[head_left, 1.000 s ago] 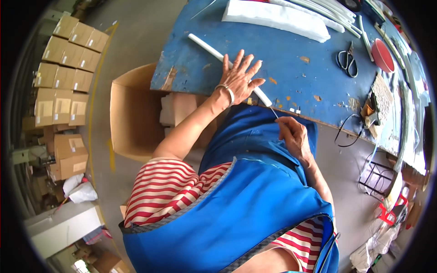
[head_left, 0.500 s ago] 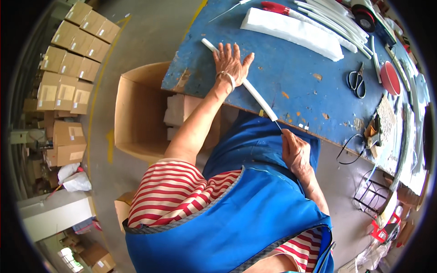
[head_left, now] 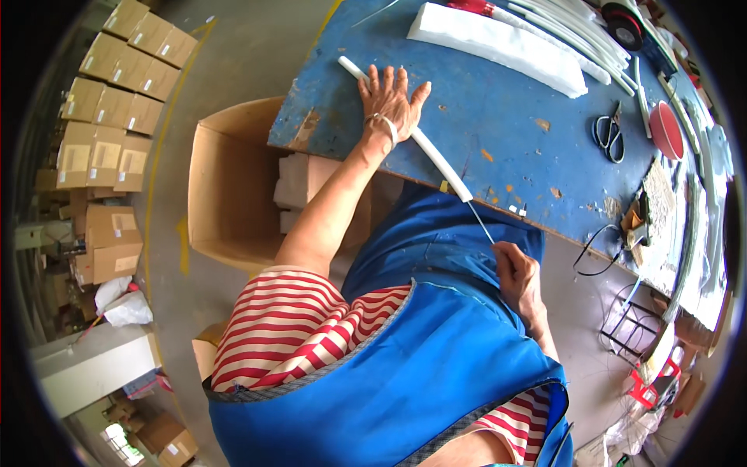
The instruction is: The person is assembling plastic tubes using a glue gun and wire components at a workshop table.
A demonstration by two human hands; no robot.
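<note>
A long thin white foam tube (head_left: 436,159) lies slantwise on the blue worktable (head_left: 513,148). My left hand (head_left: 389,97) lies flat on the tube with its fingers spread, pinning it to the tabletop. A thin white cord (head_left: 481,222) comes out of the tube's near end at the table's edge. My right hand (head_left: 515,268) is closed on that cord, just below the table edge against my blue apron.
An open cardboard box (head_left: 233,183) with white foam blocks stands on the floor left of the table. On the table lie a thick white foam slab (head_left: 498,47), more white tubes (head_left: 576,31), scissors (head_left: 608,136) and a red disc (head_left: 667,128). Stacked cartons (head_left: 117,86) fill the far left.
My left hand has slid farther up the table with the tube. My right hand has drawn back toward my body, and more cord shows between it and the tube.
</note>
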